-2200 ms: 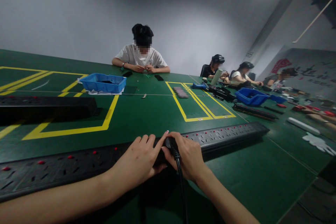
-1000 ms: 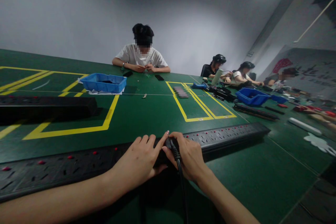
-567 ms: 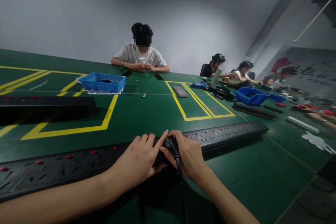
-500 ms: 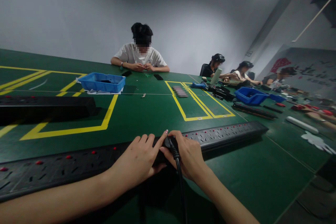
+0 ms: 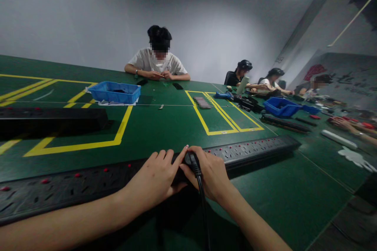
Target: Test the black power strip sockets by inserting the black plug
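A long black power strip (image 5: 88,183) with red switches lies across the near side of the green table. My left hand (image 5: 156,174) is wrapped over its middle, thumb low on the near side and index finger reaching the plug. My right hand (image 5: 212,170) grips a black power plug (image 5: 192,160) at the strip's top face. From the plug, a black cord (image 5: 202,208) runs down toward me. The plug's pins are hidden, so I cannot tell how far they sit in a socket.
Another black power strip (image 5: 53,121) lies at the left. Farther back are a blue tray (image 5: 114,96) and a blurred flat object (image 5: 202,103) by yellow tape. A person (image 5: 159,60) sits opposite. A blue bin (image 5: 281,108) and a white glove (image 5: 355,157) lie on the right.
My hands, the plug and the power strip stay practically in place. At the far right, a co-worker's hands have shifted slightly.
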Demonstrator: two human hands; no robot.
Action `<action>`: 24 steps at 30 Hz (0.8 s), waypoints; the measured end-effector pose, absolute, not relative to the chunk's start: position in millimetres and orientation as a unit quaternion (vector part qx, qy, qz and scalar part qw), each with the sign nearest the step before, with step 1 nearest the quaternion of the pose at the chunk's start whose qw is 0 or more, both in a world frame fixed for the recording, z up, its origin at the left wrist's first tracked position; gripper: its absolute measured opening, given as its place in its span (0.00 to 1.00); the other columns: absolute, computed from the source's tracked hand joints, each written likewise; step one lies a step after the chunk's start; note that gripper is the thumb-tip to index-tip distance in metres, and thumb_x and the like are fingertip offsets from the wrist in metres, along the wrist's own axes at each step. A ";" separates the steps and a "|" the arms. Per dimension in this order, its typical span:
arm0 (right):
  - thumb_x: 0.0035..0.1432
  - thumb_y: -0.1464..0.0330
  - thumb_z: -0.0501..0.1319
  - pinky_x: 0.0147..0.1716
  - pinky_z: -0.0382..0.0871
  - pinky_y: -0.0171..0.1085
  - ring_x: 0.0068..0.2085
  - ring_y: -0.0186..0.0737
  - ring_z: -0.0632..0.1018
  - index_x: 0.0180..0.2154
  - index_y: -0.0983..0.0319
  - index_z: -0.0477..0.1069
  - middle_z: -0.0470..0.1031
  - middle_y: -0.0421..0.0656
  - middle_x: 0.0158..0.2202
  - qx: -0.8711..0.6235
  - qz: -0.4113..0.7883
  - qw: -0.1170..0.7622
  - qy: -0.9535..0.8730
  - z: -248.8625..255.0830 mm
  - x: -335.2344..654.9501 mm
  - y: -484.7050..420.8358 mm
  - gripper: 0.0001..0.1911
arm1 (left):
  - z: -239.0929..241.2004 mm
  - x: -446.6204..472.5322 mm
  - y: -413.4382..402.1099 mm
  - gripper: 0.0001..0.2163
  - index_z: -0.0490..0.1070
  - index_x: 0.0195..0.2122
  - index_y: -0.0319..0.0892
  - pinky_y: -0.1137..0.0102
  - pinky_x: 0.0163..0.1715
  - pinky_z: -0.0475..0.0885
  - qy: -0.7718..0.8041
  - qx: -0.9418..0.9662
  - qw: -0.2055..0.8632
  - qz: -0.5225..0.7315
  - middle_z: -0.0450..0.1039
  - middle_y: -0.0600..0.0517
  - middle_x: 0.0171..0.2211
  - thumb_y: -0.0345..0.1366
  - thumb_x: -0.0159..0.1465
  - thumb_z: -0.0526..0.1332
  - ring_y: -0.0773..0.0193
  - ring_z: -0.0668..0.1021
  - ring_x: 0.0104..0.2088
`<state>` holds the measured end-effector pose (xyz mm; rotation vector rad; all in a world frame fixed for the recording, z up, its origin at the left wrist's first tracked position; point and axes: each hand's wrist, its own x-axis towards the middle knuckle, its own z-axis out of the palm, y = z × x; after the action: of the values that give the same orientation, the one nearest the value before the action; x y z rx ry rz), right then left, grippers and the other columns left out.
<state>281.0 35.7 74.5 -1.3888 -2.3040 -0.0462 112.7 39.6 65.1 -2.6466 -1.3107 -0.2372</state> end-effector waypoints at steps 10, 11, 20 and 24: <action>0.58 0.58 0.50 0.30 0.60 0.33 0.32 0.39 0.74 0.43 0.61 0.61 0.73 0.43 0.34 -0.519 -0.023 0.214 -0.827 72.8 279.4 36.4 0.15 | 66.0 112.2 37.2 0.32 0.38 0.61 0.40 0.63 0.35 0.61 -0.441 -0.890 0.087 -0.077 0.65 0.44 0.38 0.46 0.60 0.48 0.55 0.67 0.36; 0.58 0.58 0.50 0.29 0.60 0.33 0.31 0.39 0.74 0.43 0.61 0.61 0.73 0.43 0.34 -0.521 -0.027 0.214 -0.826 71.7 279.5 36.9 0.15 | 65.9 112.2 37.2 0.32 0.38 0.61 0.39 0.63 0.35 0.61 -0.441 -0.890 0.088 -0.077 0.65 0.44 0.37 0.46 0.60 0.48 0.55 0.67 0.36; 0.58 0.58 0.51 0.30 0.59 0.33 0.31 0.39 0.74 0.44 0.61 0.61 0.73 0.43 0.33 -0.513 -0.031 0.245 -0.822 63.9 281.1 40.7 0.17 | 65.8 113.3 39.3 0.32 0.37 0.61 0.40 0.63 0.35 0.61 -0.442 -0.889 0.084 -0.082 0.64 0.45 0.37 0.46 0.60 0.48 0.55 0.67 0.36; 0.58 0.57 0.52 0.29 0.59 0.33 0.31 0.39 0.75 0.44 0.61 0.62 0.73 0.42 0.31 -0.516 -0.041 0.247 -0.819 63.6 281.4 41.3 0.17 | 66.3 113.7 38.2 0.32 0.37 0.61 0.40 0.63 0.34 0.61 -0.444 -0.889 0.083 -0.078 0.64 0.45 0.37 0.46 0.60 0.48 0.55 0.67 0.36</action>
<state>281.4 41.3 63.6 -1.4073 -2.2341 -0.1116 113.7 38.2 66.3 -2.6535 -1.3251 -0.2328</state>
